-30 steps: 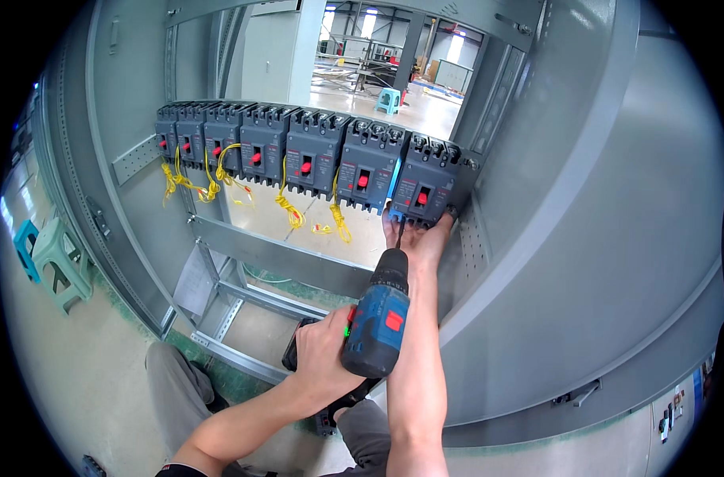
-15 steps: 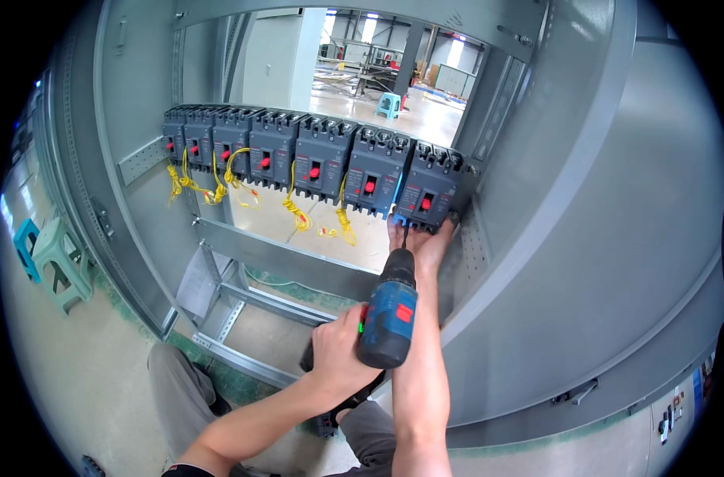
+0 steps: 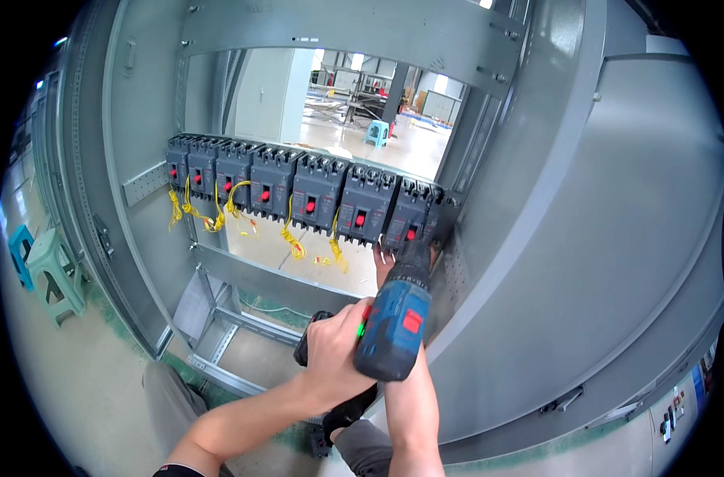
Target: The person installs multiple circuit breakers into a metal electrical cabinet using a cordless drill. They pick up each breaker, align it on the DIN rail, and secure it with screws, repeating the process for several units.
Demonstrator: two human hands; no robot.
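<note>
Head view: the left hand has its grip wrapped round the handle of a blue-and-black drill, its chuck overlapping the lower front of the rightmost circuit breaker in the grey cabinet. The right hand is at that breaker's underside, mostly hidden, so I cannot tell its grip. Yellow wires hang farther left.

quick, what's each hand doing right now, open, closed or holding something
Left hand: closed, holding the drill.
Right hand: at the rightmost breaker's lower edge, partly hidden by the drill; open or closed cannot be told.
</note>
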